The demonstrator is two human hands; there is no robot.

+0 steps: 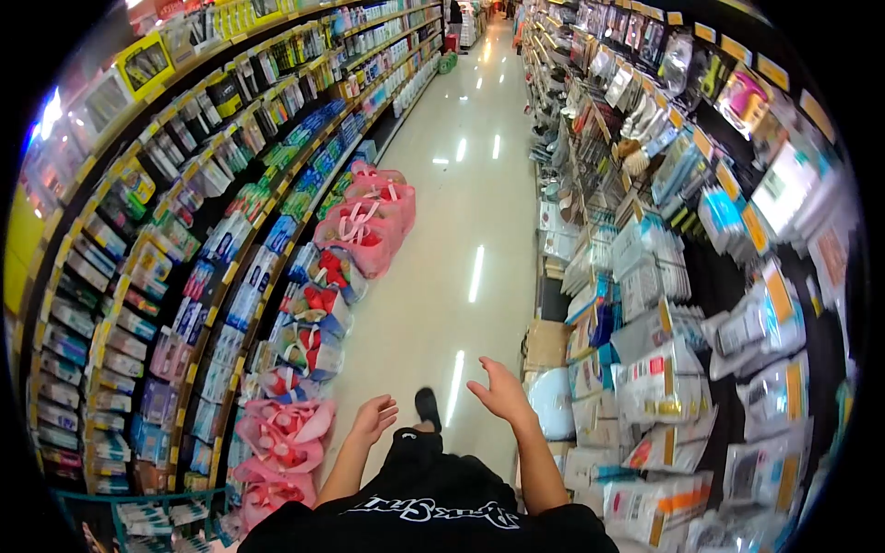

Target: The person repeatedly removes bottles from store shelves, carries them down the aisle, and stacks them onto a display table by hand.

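Observation:
Both of my hands hang in the air in front of my black shirt, over the shiny aisle floor. My left hand (373, 417) holds nothing, its fingers apart and pointing forward and right; the pink bags (286, 429) on the floor are nearest to it. Empty as well, my right hand (501, 392) has its thumb and fingers spread, close to the packaged goods (551, 403) at the low right shelf. Between the hands, a dark shoe (427, 408) shows on the floor.
Shelves of boxed tubes (212, 286) and bottles line the left side. Pink mesh bags (369, 226) and clear bags with red items (318, 304) stand along their foot. Hanging packets (659, 378) fill the right side. A person (455, 17) stands far down the aisle.

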